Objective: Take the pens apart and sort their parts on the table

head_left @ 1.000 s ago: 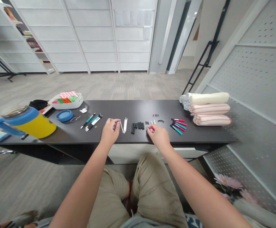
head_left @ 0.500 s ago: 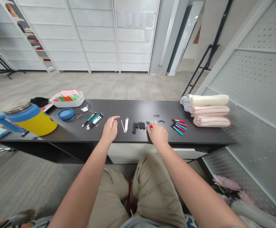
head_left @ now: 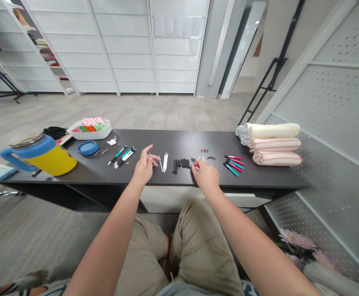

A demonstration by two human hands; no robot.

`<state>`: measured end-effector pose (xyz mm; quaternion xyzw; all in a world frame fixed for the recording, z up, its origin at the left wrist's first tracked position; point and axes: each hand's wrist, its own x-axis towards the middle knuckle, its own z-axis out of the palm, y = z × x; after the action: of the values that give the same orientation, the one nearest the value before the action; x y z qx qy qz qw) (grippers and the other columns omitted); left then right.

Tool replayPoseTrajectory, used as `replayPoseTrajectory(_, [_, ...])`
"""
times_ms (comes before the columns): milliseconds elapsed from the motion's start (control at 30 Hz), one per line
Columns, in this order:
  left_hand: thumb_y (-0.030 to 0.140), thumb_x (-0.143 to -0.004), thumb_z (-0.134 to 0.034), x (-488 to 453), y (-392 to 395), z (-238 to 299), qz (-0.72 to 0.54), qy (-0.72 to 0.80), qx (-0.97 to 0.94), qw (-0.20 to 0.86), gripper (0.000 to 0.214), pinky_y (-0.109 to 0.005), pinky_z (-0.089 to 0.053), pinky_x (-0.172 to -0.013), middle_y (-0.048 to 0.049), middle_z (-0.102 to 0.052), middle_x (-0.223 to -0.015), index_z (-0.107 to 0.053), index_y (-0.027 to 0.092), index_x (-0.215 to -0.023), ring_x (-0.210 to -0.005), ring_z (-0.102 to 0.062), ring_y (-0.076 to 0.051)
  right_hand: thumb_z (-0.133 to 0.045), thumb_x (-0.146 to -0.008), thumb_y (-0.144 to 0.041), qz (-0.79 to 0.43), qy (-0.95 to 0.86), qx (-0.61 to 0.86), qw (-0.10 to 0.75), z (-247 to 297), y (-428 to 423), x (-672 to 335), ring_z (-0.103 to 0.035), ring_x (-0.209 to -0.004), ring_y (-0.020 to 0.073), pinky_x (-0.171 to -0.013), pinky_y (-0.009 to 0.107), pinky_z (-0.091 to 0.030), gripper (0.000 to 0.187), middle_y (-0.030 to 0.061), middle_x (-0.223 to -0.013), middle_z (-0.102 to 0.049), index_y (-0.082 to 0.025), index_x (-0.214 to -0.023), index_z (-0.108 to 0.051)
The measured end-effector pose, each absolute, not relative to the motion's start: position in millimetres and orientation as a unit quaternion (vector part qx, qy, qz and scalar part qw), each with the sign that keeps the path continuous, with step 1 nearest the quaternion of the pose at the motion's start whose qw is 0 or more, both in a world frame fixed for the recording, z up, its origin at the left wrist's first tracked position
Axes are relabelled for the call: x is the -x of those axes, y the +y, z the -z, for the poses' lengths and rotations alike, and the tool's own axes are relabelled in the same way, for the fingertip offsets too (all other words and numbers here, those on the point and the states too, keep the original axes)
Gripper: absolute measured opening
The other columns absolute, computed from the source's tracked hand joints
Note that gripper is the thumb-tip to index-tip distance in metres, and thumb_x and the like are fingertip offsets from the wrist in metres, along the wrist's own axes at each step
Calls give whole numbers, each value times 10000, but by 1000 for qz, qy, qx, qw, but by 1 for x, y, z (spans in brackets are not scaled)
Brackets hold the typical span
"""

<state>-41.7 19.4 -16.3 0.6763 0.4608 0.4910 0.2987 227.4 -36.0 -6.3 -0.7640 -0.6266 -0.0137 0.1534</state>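
Observation:
Pen parts lie in groups along a dark table (head_left: 154, 139). My left hand (head_left: 144, 166) hovers just left of the thin white refills (head_left: 164, 161), its index finger stretched out and a small thin part pinched between thumb and other fingers. My right hand (head_left: 205, 174) is closed on a small red pen part (head_left: 196, 166), just right of a row of black pen sleeves (head_left: 181, 163). Tiny tips and springs (head_left: 209, 157) lie beyond that hand. Finished red and teal pens (head_left: 233, 163) lie to its right, and black and teal pens (head_left: 122, 155) lie to the left.
A yellow jug with a blue lid (head_left: 40, 158) stands at the table's left end, with a blue lid (head_left: 87, 147) and a white tray of coloured packets (head_left: 89, 128) behind it. Rolled towels (head_left: 273, 144) are stacked at the right end. My knees are under the table's front edge.
My left hand has lifted off the white refills and opened its index finger, still pinching a thin part. My right hand has barely shifted and keeps the red part.

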Motion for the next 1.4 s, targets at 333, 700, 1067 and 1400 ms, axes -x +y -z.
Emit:
replayPoseTrajectory(333, [518, -1059, -415, 43, 26, 19, -511, 462, -642, 336, 292, -329, -534, -774, -109, -775, -1148, -450, 235, -1122, -862, -732, -178, -545, -1006, -510, -81, -706, 656, 253, 8, -35, -235, -650, -719, 198, -666, 275, -394, 295, 20, -803, -725, -246, -1044, -669])
replayPoseTrajectory(700, [495, -1039, -432, 43, 28, 17, -495, 503, -635, 313, 304, -289, -498, -718, -34, -740, -887, -557, 224, -1093, -702, -630, -153, -477, -1043, -307, -120, -784, 569, 217, -10, -34, -260, -666, -896, 199, -774, 278, -438, 199, 78, -1011, -724, -194, -1119, -622])
replayPoseTrajectory(1067, [436, -1027, -455, 43, 29, 18, -479, 515, -641, 307, 280, -276, -482, -696, -17, -719, -816, -637, 224, -1035, -663, -605, -150, -726, -851, -197, -11, -857, 505, -104, -57, -5, -242, -722, -898, 266, -777, 353, -490, 123, 104, -989, -775, -281, -885, -810])
replayPoseTrajectory(1400, [428, -1021, -463, 43, 29, 17, -475, 518, -640, 311, 276, -275, -470, -670, -11, -713, -789, -655, 228, -1021, -643, -598, -149, -832, -697, -153, -46, -831, 543, -116, -76, 13, -216, -729, -822, 258, -804, 406, -528, 112, 86, -762, -745, -241, -656, -776])
